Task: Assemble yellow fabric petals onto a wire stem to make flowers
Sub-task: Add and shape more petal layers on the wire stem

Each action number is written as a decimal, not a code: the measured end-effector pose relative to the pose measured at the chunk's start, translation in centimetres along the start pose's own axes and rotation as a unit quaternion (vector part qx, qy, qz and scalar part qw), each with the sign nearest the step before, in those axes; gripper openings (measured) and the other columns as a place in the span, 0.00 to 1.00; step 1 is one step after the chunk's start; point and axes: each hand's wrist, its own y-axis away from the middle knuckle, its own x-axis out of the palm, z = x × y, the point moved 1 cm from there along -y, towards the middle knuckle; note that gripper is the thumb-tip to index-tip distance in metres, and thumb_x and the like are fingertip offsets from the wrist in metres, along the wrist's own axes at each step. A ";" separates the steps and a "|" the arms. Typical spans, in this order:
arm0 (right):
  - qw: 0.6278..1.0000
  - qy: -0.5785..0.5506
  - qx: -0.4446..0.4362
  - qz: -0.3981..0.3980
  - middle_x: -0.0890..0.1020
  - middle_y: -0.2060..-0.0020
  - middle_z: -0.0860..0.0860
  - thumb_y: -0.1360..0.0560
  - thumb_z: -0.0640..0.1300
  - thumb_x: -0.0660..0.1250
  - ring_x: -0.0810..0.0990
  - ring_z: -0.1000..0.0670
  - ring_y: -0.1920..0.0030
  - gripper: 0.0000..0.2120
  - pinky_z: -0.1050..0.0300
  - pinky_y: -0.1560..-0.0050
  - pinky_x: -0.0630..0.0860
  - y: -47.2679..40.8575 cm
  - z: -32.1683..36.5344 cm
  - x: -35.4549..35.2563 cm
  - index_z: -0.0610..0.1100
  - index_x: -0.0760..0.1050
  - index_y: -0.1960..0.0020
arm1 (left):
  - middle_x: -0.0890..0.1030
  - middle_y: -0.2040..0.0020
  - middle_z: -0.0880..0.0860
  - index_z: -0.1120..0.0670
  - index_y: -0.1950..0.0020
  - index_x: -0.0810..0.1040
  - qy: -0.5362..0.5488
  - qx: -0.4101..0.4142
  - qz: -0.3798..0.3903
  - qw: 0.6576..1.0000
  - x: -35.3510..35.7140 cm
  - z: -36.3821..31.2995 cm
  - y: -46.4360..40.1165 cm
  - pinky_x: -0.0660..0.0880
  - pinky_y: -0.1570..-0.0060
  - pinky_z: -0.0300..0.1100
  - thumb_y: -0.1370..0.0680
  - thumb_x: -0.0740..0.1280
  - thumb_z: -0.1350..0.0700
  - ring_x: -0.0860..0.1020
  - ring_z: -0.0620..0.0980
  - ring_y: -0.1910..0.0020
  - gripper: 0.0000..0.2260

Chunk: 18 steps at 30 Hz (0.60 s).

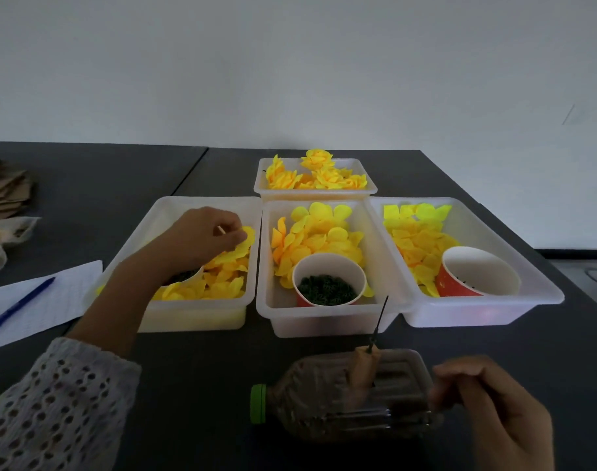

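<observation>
My left hand [202, 236] reaches into the left white bin [147, 229] and pinches a yellow fabric petal [244, 239] at the top of the pile. A thin dark wire stem [378, 321] stands upright from a tan holder [367, 363] fixed on a plastic bottle [324, 396] lying on its side near the front edge. My right hand [487, 406] rests beside the bottle's right end with curled fingers; whether it holds anything is unclear. The middle bin [273, 300] and the right bin [487, 311] hold more yellow petals.
A far bin [368, 189] holds finished yellow flowers. A paper cup of dark green pieces [327, 287] sits in the middle bin; a red cup [477, 273] lies tilted in the right bin. Paper with a blue pen [18, 307] lies at left, cardboard [4, 188] beyond.
</observation>
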 end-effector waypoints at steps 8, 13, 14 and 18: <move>0.999 -0.040 -0.034 -0.002 0.81 0.60 0.53 0.22 0.41 0.65 0.79 0.52 0.64 0.05 0.68 0.67 0.74 -3.0 4.5 2.2 0.50 0.77 0.52 | 0.84 0.52 0.62 0.63 0.47 0.80 0.448 -0.007 0.016 0.894 0.4 -8.7 2.4 0.82 0.56 0.44 0.24 0.65 0.51 0.83 0.54 0.57 0.16; 0.996 -0.042 0.010 0.072 0.79 0.60 0.58 0.28 0.60 0.60 0.77 0.60 0.59 0.16 0.72 0.60 0.71 -6.1 7.1 3.9 0.51 0.77 0.49 | 0.84 0.49 0.62 0.65 0.44 0.79 0.598 -0.006 0.071 0.798 2.7 -12.8 3.2 0.82 0.56 0.45 0.28 0.66 0.51 0.84 0.56 0.55 0.20; 0.996 -0.037 0.000 0.087 0.78 0.63 0.55 0.28 0.62 0.59 0.75 0.61 0.62 0.19 0.73 0.61 0.70 -6.5 7.5 4.1 0.47 0.77 0.52 | 0.84 0.49 0.62 0.64 0.43 0.79 0.612 -0.011 0.074 0.787 3.1 -13.2 3.3 0.82 0.57 0.44 0.28 0.66 0.51 0.84 0.55 0.55 0.20; 0.987 -0.089 0.066 0.120 0.76 0.70 0.48 0.24 0.56 0.64 0.72 0.61 0.70 0.20 0.72 0.68 0.69 -7.5 7.7 4.1 0.38 0.75 0.60 | 0.83 0.46 0.62 0.62 0.42 0.79 0.631 -0.032 0.080 0.771 4.4 -13.8 3.7 0.82 0.52 0.47 0.28 0.65 0.52 0.83 0.58 0.51 0.20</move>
